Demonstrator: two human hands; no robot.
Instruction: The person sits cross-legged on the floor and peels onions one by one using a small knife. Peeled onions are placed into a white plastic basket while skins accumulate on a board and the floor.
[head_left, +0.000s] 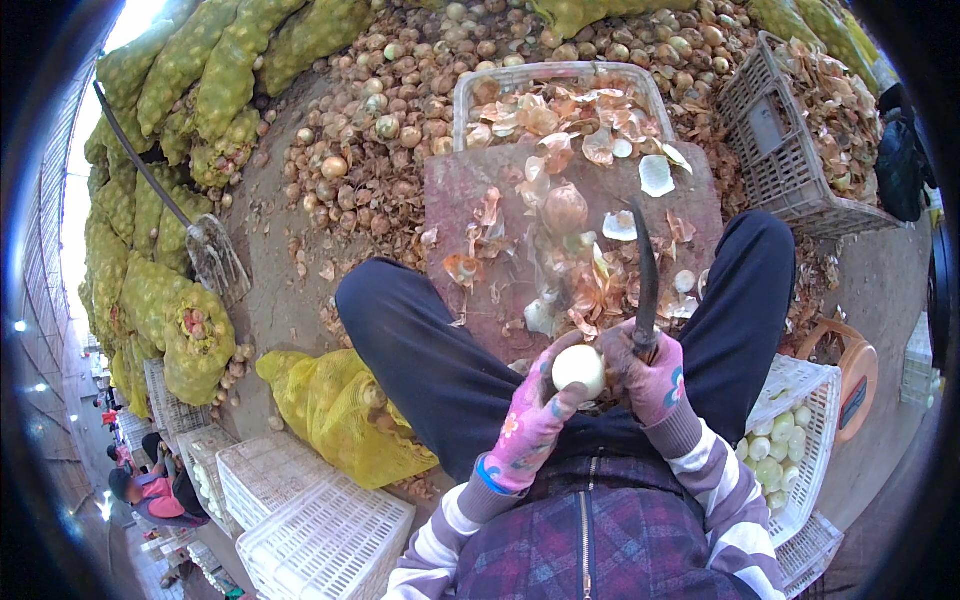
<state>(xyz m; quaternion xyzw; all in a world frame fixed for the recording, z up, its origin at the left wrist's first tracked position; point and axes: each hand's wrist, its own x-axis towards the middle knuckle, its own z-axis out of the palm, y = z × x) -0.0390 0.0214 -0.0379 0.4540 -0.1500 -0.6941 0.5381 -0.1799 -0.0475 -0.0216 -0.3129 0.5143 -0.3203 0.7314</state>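
Observation:
In a pink flowered glove, my left hand (546, 405) holds a peeled white onion (578, 372) above my lap. Close beside it, my gloved right hand (646, 367) grips a knife with a dark curved blade (645, 262) that points up and away from me. The right fingers are near or against the onion; whether they press on it I cannot tell. Beyond both hands lies a reddish board (480, 315) strewn with onion skins and cut ends. An unpeeled onion (565, 210) rests on this board.
Behind the board stands a plastic crate (559, 73) of skins, with loose onions (352, 150) heaped around. Another skin-filled crate (780, 142) is at right, peeled onions (772, 450) in a basket nearer me. Sacks, a shovel (216, 255) and white crates (322, 532) line the left; a person (161, 491) sits beyond.

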